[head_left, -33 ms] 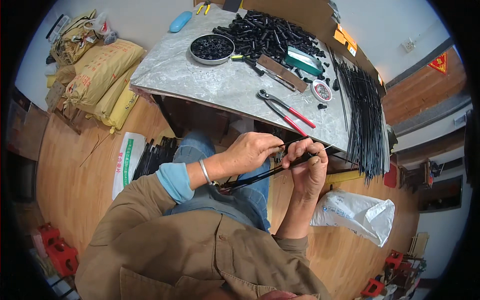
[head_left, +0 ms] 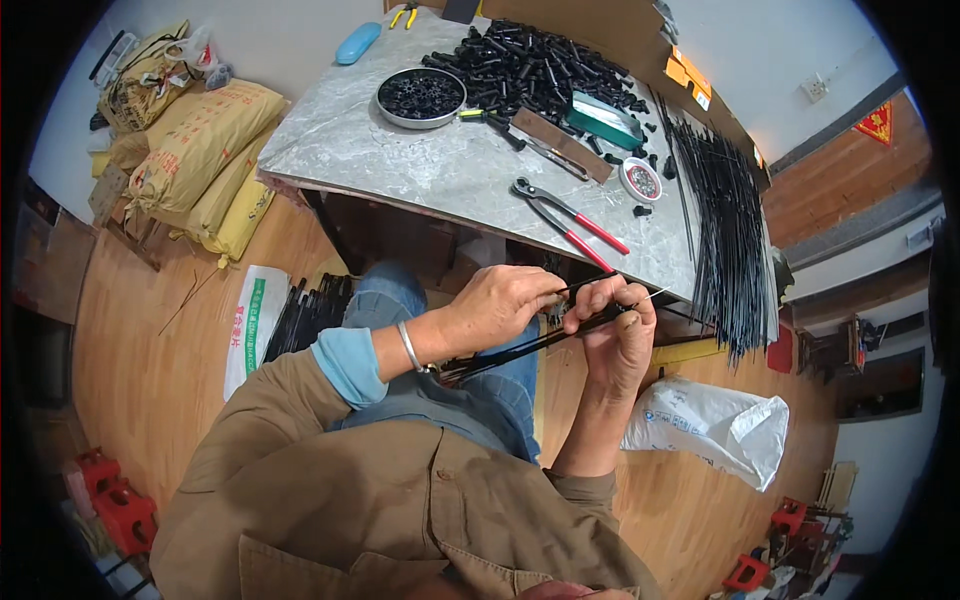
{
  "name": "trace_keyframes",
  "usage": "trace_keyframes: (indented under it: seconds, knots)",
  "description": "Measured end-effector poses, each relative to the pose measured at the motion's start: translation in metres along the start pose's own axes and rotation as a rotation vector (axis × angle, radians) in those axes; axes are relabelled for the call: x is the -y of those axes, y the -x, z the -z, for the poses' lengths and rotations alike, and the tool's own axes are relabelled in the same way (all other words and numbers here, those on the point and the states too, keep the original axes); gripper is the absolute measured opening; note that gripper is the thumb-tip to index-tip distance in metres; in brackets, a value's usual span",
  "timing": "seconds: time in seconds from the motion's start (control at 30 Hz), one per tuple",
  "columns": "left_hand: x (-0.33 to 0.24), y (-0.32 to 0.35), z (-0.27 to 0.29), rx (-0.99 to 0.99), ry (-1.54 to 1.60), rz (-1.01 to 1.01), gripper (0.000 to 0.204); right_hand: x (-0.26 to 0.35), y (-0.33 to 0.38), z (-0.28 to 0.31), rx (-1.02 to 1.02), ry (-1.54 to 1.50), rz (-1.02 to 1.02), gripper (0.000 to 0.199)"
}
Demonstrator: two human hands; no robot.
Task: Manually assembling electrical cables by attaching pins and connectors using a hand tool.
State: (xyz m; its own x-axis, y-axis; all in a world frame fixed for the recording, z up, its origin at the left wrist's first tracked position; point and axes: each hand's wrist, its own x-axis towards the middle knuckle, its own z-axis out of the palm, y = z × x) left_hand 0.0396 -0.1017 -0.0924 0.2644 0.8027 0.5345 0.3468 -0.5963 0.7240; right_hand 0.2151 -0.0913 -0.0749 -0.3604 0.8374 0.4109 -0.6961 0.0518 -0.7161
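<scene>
My left hand (head_left: 500, 302) pinches a thin black cable-like strand (head_left: 575, 284) between thumb and fingers, just off the table's front edge. To its right, my right hand (head_left: 618, 345) is closed on the other end of that strand. A bare, silvery tip pokes out past its fingers. Several more dark strands (head_left: 520, 352) run from the right hand down over my lap, under the left wrist. Beyond my hands lie pincers with red handles (head_left: 580, 228), their jaws pointing away to the left. How the strands meet inside the right fingers is hidden.
On the grey table (head_left: 345, 150) are a heap of black tubular parts (head_left: 540, 65), a round tin (head_left: 422, 98), a green box (head_left: 605, 120), a small dish (head_left: 641, 180) and a bundle of long black strands (head_left: 725, 240). A white sack (head_left: 710, 430) lies on the floor at right.
</scene>
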Motion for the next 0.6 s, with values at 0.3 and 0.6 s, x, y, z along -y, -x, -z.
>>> trace_keyframes:
  seconds: [0.3,0.6]
  knots:
    - [-0.013,0.005,-0.008,-0.078,-0.107,0.021,0.016,0.005,0.003,0.005,-0.04,-0.014,0.023,0.026]
    - [-0.017,0.007,-0.011,-0.116,-0.135,0.025,0.014,0.005,0.005,0.006,-0.054,-0.022,0.039,0.026]
